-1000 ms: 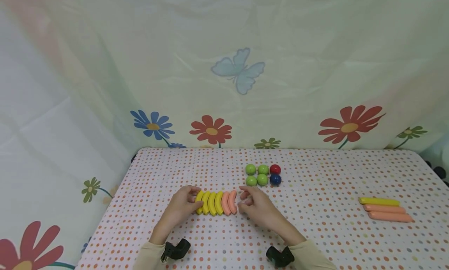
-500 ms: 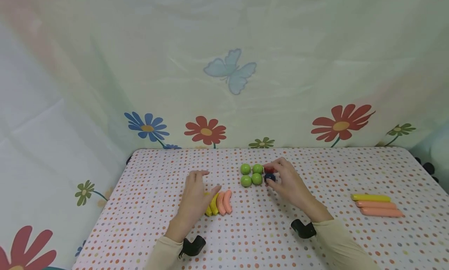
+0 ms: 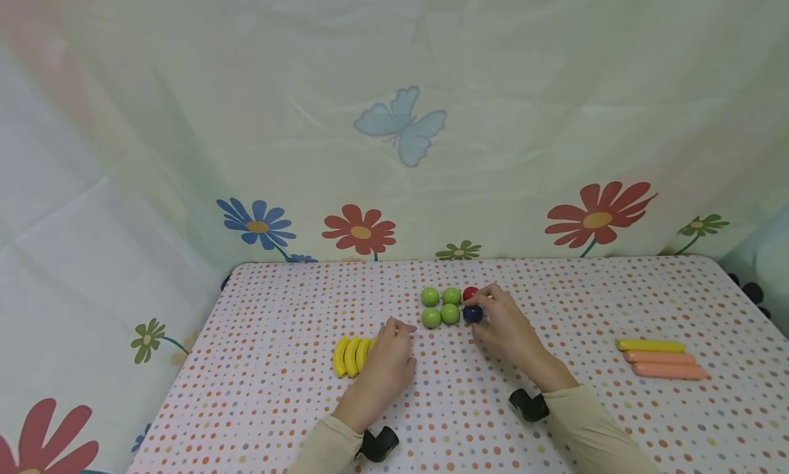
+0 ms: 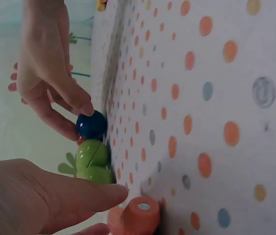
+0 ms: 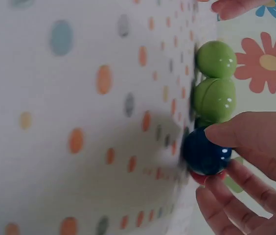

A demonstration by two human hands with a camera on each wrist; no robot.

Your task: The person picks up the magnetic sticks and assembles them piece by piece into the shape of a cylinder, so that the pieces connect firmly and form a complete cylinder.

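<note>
My right hand pinches a glossy dark blue ball, thumb on its near side and fingers behind. A red ball lies just beyond it. Several green balls adjoin on the left, in two rows. Over the right end of a row of short curved sticks hovers my left hand, hiding that end in the head view. Yellow curved sticks show at its left. In the left wrist view its straight thumb lies close by a pink curved stick, whose end bears a small grey disc.
Toward the right of the dotted tablecloth lie a straight yellow stick and two straight pink ones, side by side. A flowered curtain hangs behind the table's far edge.
My right hand has left the right end of the curved row and moved to the blue ball. My left hand has shifted from the row's yellow end to its pink end.
</note>
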